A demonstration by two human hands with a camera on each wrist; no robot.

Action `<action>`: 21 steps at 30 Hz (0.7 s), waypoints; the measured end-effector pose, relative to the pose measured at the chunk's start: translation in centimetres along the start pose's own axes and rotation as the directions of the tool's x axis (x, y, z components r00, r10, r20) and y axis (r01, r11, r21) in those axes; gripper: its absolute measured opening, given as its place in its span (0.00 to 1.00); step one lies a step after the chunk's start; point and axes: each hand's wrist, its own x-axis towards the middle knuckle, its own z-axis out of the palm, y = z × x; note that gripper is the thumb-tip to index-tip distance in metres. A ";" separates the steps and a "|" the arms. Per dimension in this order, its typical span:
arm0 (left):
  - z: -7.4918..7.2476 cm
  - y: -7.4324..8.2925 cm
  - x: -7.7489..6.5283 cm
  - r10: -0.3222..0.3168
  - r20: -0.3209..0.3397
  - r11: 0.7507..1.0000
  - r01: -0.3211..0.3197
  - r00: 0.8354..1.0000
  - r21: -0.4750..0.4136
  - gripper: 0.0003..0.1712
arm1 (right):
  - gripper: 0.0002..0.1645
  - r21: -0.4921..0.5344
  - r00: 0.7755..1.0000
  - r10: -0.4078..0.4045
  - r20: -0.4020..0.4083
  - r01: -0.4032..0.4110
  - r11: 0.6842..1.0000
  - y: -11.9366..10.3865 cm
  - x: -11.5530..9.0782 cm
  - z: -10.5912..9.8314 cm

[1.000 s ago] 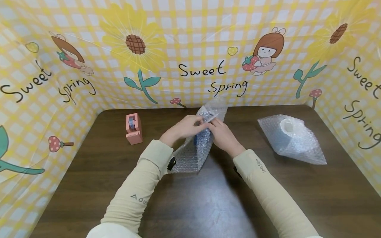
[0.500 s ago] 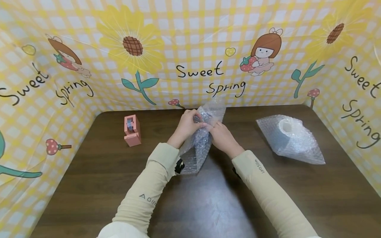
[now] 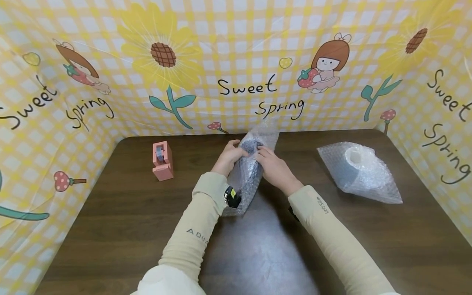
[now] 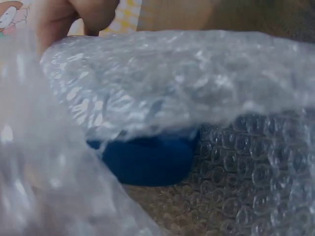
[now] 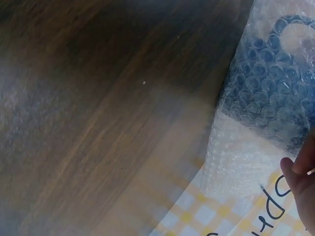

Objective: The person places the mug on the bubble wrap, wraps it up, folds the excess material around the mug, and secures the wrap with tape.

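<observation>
A clear bubble wrap sheet (image 3: 251, 177) is folded lengthwise around a blue object in the middle of the table. The left wrist view looks into the wrap's open end, where the rounded end of the blue object (image 4: 147, 160) shows; its kind is hidden by the layers. My left hand (image 3: 228, 159) grips the wrap's left side near its far part, thumb on top. From the right, my right hand (image 3: 273, 167) holds the folded wrap with curled fingers on its upper layer. A loose flap of wrap stands up beyond both hands.
A pink tape dispenser (image 3: 162, 160) with a roll of tape stands at the left. On the right lies another bubble-wrapped bundle (image 3: 363, 172) with a white round part. Yellow checked cloth walls (image 3: 236, 53) enclose the brown table's back and sides (image 3: 121, 213).
My left hand has drawn back from the right hand and turned, so its wrist camera now faces up more. My right fingers have shifted slightly up the wrap.
</observation>
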 end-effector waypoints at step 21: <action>0.6 -0.1 -0.3 -0.043 0.020 0.989 0.040 0.999 0.140 0.38 | 0.26 0.139 0.997 0.073 -0.041 -0.066 0.988 -0.1 0.5 -1.1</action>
